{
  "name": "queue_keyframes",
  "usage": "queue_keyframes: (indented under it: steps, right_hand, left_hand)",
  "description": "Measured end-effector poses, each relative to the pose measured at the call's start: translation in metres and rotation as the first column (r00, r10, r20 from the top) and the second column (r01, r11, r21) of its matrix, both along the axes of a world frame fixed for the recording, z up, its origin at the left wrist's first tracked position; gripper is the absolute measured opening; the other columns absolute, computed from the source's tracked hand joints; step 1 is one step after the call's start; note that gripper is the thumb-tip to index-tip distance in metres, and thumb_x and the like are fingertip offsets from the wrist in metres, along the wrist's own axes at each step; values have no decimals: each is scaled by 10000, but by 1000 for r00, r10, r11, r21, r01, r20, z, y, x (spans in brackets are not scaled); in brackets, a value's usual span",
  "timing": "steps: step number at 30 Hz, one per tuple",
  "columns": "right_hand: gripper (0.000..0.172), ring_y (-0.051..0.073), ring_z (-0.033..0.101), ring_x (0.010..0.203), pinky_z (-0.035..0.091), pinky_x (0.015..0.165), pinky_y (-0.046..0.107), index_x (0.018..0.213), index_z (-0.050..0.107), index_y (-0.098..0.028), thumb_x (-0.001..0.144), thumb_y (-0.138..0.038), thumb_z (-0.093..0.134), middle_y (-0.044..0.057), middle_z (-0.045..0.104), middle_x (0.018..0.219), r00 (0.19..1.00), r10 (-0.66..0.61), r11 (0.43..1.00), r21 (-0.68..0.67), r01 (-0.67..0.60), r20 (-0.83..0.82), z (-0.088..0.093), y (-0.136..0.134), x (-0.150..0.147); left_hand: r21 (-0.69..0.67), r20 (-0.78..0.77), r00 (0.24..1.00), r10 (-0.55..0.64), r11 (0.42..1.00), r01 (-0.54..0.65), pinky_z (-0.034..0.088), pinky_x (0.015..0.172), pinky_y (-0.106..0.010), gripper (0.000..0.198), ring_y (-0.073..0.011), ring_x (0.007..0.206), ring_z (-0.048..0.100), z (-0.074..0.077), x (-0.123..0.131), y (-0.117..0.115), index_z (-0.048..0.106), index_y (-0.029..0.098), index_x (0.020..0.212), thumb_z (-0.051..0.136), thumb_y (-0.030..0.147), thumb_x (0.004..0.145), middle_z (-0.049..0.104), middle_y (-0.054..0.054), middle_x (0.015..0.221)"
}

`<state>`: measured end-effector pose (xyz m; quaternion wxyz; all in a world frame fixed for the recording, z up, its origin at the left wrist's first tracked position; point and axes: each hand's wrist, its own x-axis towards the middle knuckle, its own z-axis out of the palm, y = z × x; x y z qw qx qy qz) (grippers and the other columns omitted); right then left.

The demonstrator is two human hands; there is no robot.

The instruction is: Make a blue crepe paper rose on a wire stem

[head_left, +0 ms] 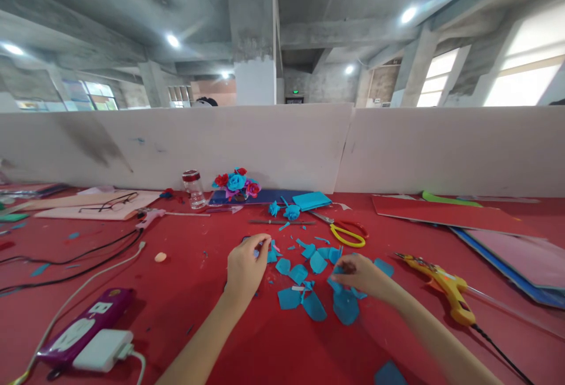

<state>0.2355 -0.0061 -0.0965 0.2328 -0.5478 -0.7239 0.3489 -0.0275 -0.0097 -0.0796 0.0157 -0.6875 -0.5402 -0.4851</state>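
Note:
My left hand (247, 262) is raised over the red table, thumb and fingertips pinched together. Whatever may be between those fingertips is too small to make out. My right hand (361, 273) has its fingers closed at a blue paper petal (338, 282) among the scattered pieces. Between the two hands lie several cut petals, such as one loose blue petal (299, 273) and a joined petal piece (314, 307). A larger petal (345, 308) rests just below my right hand. Behind them are two finished blue paper flowers (292, 212) and a folded blue paper stack (311, 200).
Yellow-and-red scissors (348, 236) lie beyond the petals. At right are a yellow glue gun (441, 282) and coloured sheets (454, 215). A purple power strip (86, 326) with cables, a glass jar (194, 189) and a paper bouquet (237, 183) stand leftward. A white partition (176, 143) borders the table.

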Motion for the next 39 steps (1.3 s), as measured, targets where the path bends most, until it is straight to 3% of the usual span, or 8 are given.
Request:
queue_keyframes:
  steps: [8, 12, 14, 17, 20, 27, 35, 39]
  right_hand:
    - [149, 124, 525, 499, 400, 482, 227, 637, 571, -153, 677, -292, 536, -15, 546, 520, 996, -89, 995, 33, 90, -11, -19, 6, 4]
    - [220, 165, 550, 612, 406, 568, 263, 718, 586, -170, 756, -365, 490, 37, 607, 670, 969, -186, 921, 373, 114, 163, -2, -2, -5]
    - [240, 165, 566, 684, 411, 616, 255, 789, 599, -184, 824, -316, 402, 50, 625, 771, 960, -102, 868, 494, -43, 262, 10, -8, -19]
    - [220, 184, 567, 843, 410, 723, 256, 865, 610, -187, 836, -228, 396, 65, 631, 871, 885, 128, 814, 461, -352, 448, 19, -12, -51]
    - [203, 227, 557, 878, 412, 727, 284, 887, 617, -150, 804, -236, 453, 109, 637, 861, 825, 101, 823, 420, -384, 556, 13, -8, -87]
    - [186, 291, 564, 876, 373, 788, 380, 721, 650, -107, 731, -238, 517, 175, 653, 817, 903, -39, 901, 406, -154, 428, -7, 11, -129]
    - [193, 132, 560, 544, 400, 493, 212, 682, 600, -139, 757, -247, 459, 20, 613, 577, 999, -37, 982, 184, 30, 36, -1, 12, -95]
    - [169, 88, 525, 512, 407, 496, 194, 690, 549, -153, 732, -317, 540, -15, 580, 574, 937, -77, 997, -45, 66, -341, 7, -5, -72]
  left_hand:
    - [-12, -9, 1000, 9, 1000, -9, 454, 666, -239, 180, -164, 742, 626, 2, 0, -2, 628, 198, 839, 465, 264, 802, 683, -37, 821]
    - [-12, -26, 999, 18, 1000, -19, 450, 661, -234, 170, -160, 738, 625, 1, 0, -1, 627, 199, 837, 467, 245, 803, 681, -32, 820]
    - [-5, -28, 999, 16, 1000, -16, 447, 668, -232, 169, -157, 740, 624, 1, 0, -1, 627, 197, 837, 467, 240, 803, 681, -31, 818]
    - [2, -34, 999, 19, 1000, -19, 445, 672, -231, 171, -156, 736, 623, 0, 0, 0, 628, 197, 843, 469, 249, 803, 681, -32, 824]
    - [4, -52, 998, 32, 999, -32, 440, 667, -228, 168, -155, 735, 622, -2, -1, 0, 626, 200, 854, 473, 247, 803, 681, -29, 835]
    - [8, -104, 993, 63, 998, -62, 433, 667, -223, 152, -154, 741, 626, -6, -2, 4, 623, 205, 859, 485, 227, 799, 683, -20, 837]
    - [33, -91, 995, 46, 999, -43, 442, 686, -227, 166, -155, 739, 628, -6, -1, 2, 626, 201, 859, 474, 236, 803, 684, -32, 840]
    - [20, -90, 995, 32, 999, -31, 445, 679, -223, 167, -153, 730, 628, -7, 1, 1, 629, 205, 852, 472, 240, 805, 685, -30, 833]
